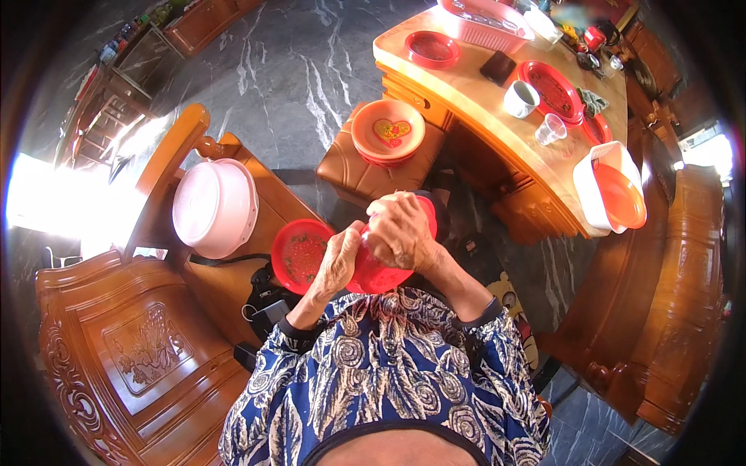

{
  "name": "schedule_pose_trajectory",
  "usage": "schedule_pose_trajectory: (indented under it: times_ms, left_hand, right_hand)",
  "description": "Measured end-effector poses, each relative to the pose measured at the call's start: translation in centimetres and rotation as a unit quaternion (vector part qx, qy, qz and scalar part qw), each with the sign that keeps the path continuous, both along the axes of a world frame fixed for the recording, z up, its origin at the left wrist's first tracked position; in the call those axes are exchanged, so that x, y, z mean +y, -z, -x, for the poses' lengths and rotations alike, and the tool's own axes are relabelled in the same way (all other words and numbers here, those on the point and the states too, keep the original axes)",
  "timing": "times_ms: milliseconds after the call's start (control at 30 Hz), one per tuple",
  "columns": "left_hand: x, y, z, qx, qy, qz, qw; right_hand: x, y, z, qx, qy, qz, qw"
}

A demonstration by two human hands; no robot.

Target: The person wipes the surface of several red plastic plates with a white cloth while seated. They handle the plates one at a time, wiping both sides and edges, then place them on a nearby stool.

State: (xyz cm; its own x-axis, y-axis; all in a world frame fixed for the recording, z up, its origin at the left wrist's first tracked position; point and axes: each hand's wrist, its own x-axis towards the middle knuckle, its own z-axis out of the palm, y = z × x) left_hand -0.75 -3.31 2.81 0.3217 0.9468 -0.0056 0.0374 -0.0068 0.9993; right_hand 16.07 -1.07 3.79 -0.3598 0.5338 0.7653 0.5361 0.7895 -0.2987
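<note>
A dark grey floor (pixel 311 46) with white veins runs behind carved wooden seating (pixel 148 349), and strong light glares in from the left. At the upper right, a pale wooden worktop (pixel 466 87) carries a pink basket (pixel 482 27), a small red bowl (pixel 432 50), a red tray (pixel 550 92), a white cup (pixel 521 99) and a clear cup (pixel 550 130). On a brown stool (pixel 342 165) sits a stack of bowls, the top one orange (pixel 392 116); a pink basin (pixel 214 208) lies on the bench to the left.

The red dish (pixel 382 281) is in front of the person's body, under and between the two hands, with a red bowl (pixel 299 252) holding small dark bits just to its left. The left hand (pixel 336 264) is at the dish's left side, thumb up, most fingers hidden, so I cannot tell how firmly it grips. The right hand (pixel 400 229) curls its fingers over the dish; whether they clamp on its rim or on something smaller, I cannot tell.

To handle this well, I would let the left hand steady the dish, use the right gently, and keep both wrists clear of the red bowl so its bits stay inside.
</note>
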Motion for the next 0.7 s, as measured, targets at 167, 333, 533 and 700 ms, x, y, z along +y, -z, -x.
schedule_pose_trajectory:
  times_ms: [167,333,533,700]
  left_hand:
    - [-0.9,0.6,0.8,0.024,-0.002,-0.019,1.000]
    - [-1.9,0.8,0.7,0.044,-0.032,-0.066,0.996]
    - [-2.9,2.5,1.9,-0.041,-0.045,0.012,0.998]
    - [-0.2,-0.7,3.4,-0.063,0.046,0.121,0.990]
  right_hand:
    - [1.8,1.9,-1.8,0.088,0.009,0.028,0.996]
    - [1.3,3.4,-2.6,0.071,0.041,-0.042,0.996]
    - [0.0,7.1,-3.5,0.181,0.077,0.115,0.974]
    - [-0.4,5.9,-2.9,0.130,0.075,0.045,0.988]
